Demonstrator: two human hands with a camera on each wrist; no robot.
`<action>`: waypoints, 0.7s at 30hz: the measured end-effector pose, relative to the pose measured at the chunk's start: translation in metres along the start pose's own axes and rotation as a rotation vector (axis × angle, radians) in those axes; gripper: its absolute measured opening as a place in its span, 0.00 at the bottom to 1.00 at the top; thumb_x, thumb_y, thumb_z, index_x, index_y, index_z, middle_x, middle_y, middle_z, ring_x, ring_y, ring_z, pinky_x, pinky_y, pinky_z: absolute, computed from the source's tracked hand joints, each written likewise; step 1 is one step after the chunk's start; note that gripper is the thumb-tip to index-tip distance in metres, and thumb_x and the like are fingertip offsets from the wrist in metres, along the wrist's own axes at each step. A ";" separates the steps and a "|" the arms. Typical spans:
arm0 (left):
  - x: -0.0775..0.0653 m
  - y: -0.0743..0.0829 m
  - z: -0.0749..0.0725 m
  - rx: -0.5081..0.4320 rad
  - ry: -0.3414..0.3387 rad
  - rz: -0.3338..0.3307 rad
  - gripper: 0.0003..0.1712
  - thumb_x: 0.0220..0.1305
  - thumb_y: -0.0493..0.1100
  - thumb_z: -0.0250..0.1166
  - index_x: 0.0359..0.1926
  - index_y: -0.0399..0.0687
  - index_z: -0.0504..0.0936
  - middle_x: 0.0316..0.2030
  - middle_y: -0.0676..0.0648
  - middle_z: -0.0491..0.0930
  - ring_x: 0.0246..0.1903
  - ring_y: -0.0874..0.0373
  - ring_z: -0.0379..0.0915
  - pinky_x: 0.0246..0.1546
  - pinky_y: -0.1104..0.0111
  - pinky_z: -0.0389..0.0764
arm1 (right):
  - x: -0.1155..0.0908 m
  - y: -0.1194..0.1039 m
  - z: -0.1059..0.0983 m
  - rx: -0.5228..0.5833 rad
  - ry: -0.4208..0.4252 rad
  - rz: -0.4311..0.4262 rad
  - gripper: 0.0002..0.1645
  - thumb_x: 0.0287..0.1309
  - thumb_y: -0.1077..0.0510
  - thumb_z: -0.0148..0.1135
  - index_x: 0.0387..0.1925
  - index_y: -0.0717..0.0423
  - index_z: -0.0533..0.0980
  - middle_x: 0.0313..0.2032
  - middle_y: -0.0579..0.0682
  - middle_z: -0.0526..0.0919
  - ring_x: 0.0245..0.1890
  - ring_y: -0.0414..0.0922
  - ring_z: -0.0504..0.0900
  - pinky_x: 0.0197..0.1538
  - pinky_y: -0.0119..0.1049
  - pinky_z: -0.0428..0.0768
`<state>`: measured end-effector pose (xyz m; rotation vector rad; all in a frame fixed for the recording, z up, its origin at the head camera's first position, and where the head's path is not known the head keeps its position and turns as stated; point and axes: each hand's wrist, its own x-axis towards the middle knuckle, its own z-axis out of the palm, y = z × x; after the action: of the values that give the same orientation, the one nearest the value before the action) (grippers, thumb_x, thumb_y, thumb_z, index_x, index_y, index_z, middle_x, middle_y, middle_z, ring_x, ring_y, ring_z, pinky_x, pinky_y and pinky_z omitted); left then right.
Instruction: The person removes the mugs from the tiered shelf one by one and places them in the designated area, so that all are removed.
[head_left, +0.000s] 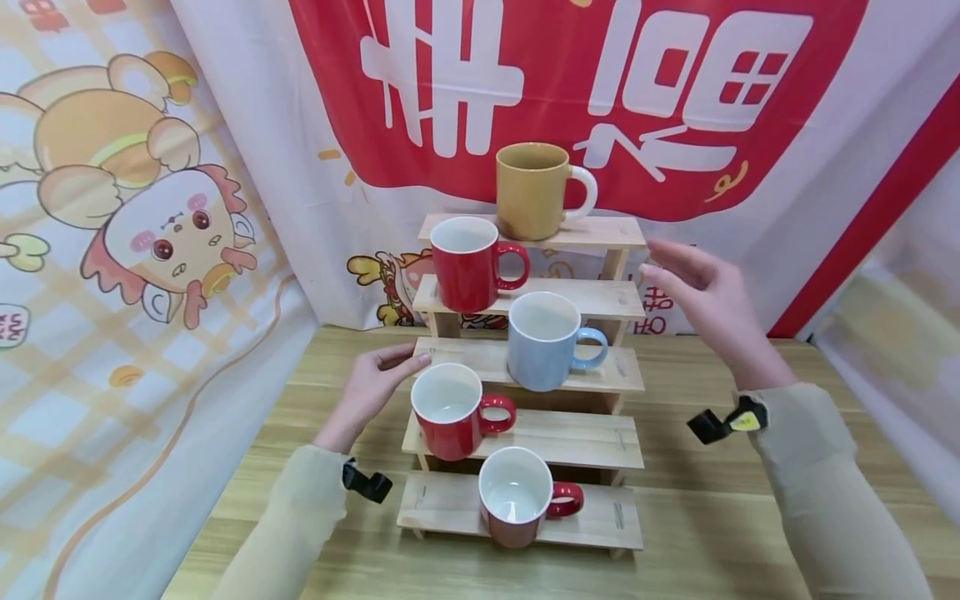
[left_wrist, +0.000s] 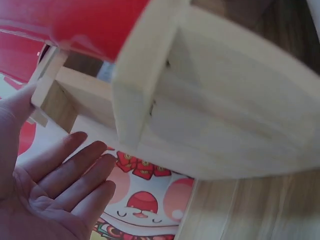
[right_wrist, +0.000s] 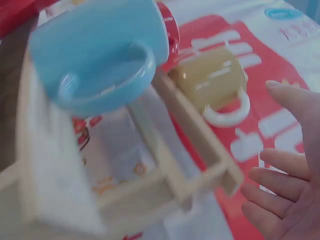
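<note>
A stepped wooden rack [head_left: 570, 437] stands on the wood-grain table with mugs on its several steps. On top is a mustard mug [head_left: 531, 192] with a white handle; below it come a red mug [head_left: 467, 271], a light blue mug [head_left: 543, 346], another red mug [head_left: 447, 417] and, lowest, a third red mug [head_left: 516, 500]. My left hand [head_left: 375, 385] is at the left end of the blue mug's step, thumb at the board's edge and fingers extended below it. Off the rack's upper right side, my right hand [head_left: 708, 300] hovers with fingers extended, holding nothing.
Behind the rack hangs a white cloth with a large red panel [head_left: 547, 92] and white lettering. A cartoon-printed cloth [head_left: 142, 192] covers the left side. The wood-grain table [head_left: 697, 517] extends on both sides of the rack. Both wrists wear small black cameras.
</note>
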<state>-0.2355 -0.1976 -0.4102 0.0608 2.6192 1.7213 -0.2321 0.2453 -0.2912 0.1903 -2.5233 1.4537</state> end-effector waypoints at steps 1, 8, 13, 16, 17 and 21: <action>0.000 0.000 0.001 -0.012 0.005 -0.009 0.41 0.60 0.65 0.72 0.64 0.42 0.80 0.60 0.43 0.80 0.59 0.48 0.75 0.61 0.52 0.77 | 0.005 -0.007 0.002 0.000 -0.006 -0.012 0.40 0.64 0.33 0.64 0.74 0.37 0.68 0.70 0.45 0.72 0.67 0.47 0.72 0.63 0.43 0.78; -0.002 0.002 0.006 -0.129 0.025 -0.061 0.39 0.61 0.60 0.74 0.64 0.38 0.78 0.59 0.39 0.80 0.59 0.48 0.76 0.60 0.57 0.79 | 0.046 -0.052 0.010 -0.028 -0.063 -0.017 0.45 0.60 0.31 0.66 0.76 0.34 0.64 0.72 0.44 0.69 0.69 0.48 0.70 0.66 0.49 0.75; -0.001 0.000 0.010 -0.195 0.037 -0.052 0.35 0.62 0.53 0.75 0.63 0.36 0.79 0.55 0.39 0.83 0.56 0.49 0.79 0.55 0.61 0.82 | 0.074 -0.073 0.016 0.007 -0.099 0.035 0.49 0.55 0.27 0.66 0.75 0.32 0.65 0.72 0.40 0.68 0.69 0.47 0.69 0.69 0.53 0.71; -0.001 -0.001 0.010 -0.207 0.036 -0.049 0.34 0.63 0.52 0.75 0.62 0.35 0.79 0.54 0.40 0.83 0.54 0.50 0.80 0.54 0.63 0.83 | 0.087 -0.080 0.022 0.025 -0.116 0.068 0.46 0.56 0.27 0.65 0.74 0.34 0.68 0.70 0.41 0.70 0.67 0.48 0.68 0.68 0.51 0.72; -0.001 -0.001 0.011 -0.210 0.036 -0.051 0.34 0.63 0.52 0.75 0.62 0.36 0.79 0.54 0.40 0.83 0.54 0.50 0.80 0.54 0.63 0.83 | 0.091 -0.081 0.024 0.028 -0.121 0.072 0.45 0.57 0.27 0.64 0.73 0.35 0.69 0.70 0.41 0.70 0.67 0.47 0.68 0.67 0.48 0.74; -0.001 0.000 0.010 -0.221 0.035 -0.056 0.34 0.63 0.52 0.75 0.62 0.35 0.79 0.54 0.40 0.83 0.53 0.51 0.81 0.54 0.64 0.83 | 0.104 -0.086 0.031 0.086 -0.135 0.085 0.38 0.64 0.32 0.62 0.71 0.41 0.72 0.67 0.46 0.72 0.64 0.47 0.69 0.62 0.43 0.79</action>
<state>-0.2343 -0.1883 -0.4147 -0.0431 2.4090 1.9961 -0.3175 0.1750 -0.2078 0.2044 -2.6062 1.6353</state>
